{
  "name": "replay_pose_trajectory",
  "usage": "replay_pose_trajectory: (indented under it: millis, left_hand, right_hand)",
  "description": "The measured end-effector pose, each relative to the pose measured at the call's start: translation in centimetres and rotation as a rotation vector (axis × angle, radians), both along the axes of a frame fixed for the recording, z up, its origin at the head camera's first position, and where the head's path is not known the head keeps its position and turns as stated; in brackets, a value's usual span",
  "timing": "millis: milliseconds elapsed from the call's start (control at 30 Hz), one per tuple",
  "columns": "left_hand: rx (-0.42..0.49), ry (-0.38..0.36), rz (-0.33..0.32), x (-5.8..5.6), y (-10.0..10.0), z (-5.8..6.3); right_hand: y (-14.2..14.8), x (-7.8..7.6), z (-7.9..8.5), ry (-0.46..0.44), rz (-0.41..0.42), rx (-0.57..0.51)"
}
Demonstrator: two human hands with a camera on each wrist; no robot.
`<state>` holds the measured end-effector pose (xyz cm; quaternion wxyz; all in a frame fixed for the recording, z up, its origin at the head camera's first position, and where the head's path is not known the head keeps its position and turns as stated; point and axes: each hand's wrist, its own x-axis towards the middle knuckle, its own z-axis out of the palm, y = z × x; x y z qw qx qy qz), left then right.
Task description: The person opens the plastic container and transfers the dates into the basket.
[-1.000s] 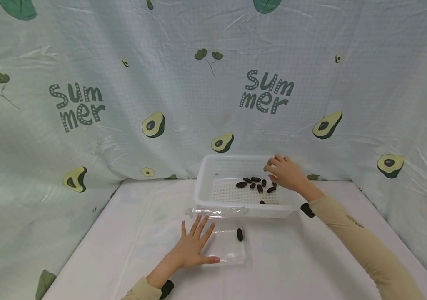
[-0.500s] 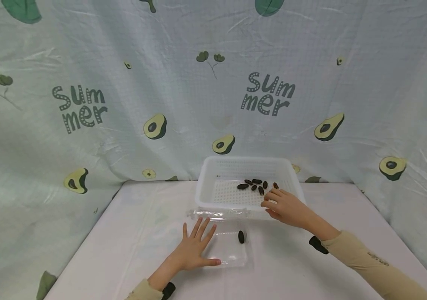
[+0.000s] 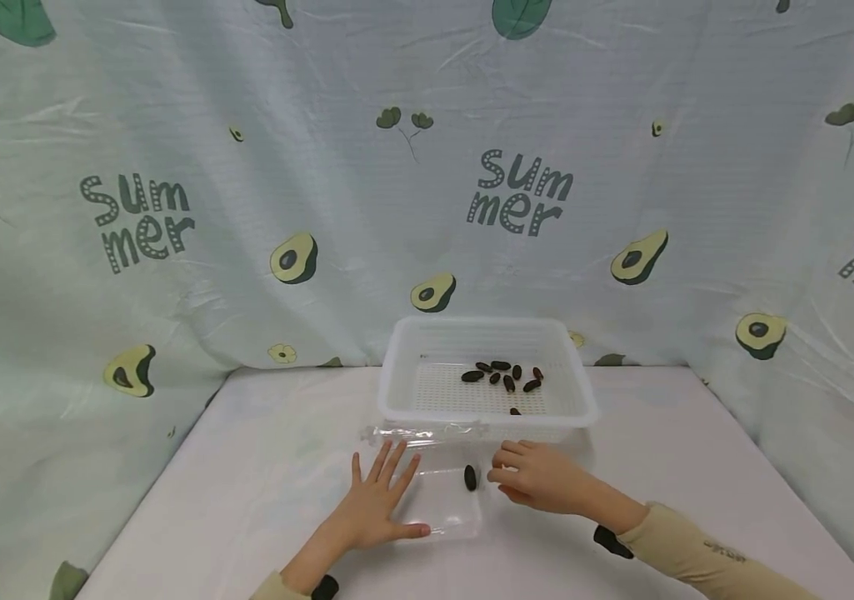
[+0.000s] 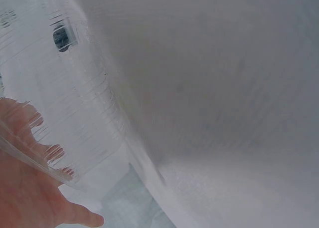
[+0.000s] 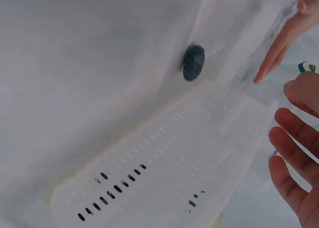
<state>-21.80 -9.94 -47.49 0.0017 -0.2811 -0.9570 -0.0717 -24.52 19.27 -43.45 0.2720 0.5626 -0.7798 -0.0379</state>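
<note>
My left hand (image 3: 376,507) lies spread, its fingers over the left side of a clear plastic box (image 3: 441,527); the left wrist view shows the fingers through the plastic. One dark oval fruit, date-like (image 3: 470,477), sits at the box's right end. Just right of that fruit hovers my right hand (image 3: 546,477), fingers loosely bent. In the right wrist view no object shows between the fingers (image 5: 289,143). Behind the box stands a white perforated basket (image 3: 584,408) with several similar dark fruits (image 3: 509,383) on its floor.
A clear, crinkled plastic strip (image 3: 427,433) runs along the box's back, against the basket's front. The white-covered table (image 3: 262,467) spreads to both sides. An avocado-print curtain (image 3: 367,192) hangs behind the table and at its sides.
My right hand has moved from over the basket's right side, across its front wall, down to the clear box's right end. The left hand stays in place. The fruits look unmoved.
</note>
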Motion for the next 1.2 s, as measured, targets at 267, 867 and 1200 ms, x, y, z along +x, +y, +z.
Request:
replay_pose_trajectory:
  millis: [267, 867, 1200]
  left_hand:
    - [-0.007, -0.002, 0.006, 0.2, -0.2, -0.1]
    - [-0.028, 0.033, 0.002, 0.0, -0.6, 0.4]
    - [-0.003, 0.036, -0.011, 0.1, -0.2, 0.1]
  right_hand:
    - [-2.6, 0.2, -1.4, 0.059, 0.015, 0.057]
    - [-7.5, -1.9, -2.4, 0.198, -0.258, 0.312]
    - [-8.8, -1.5, -2.6, 0.161, -0.422, 0.417]
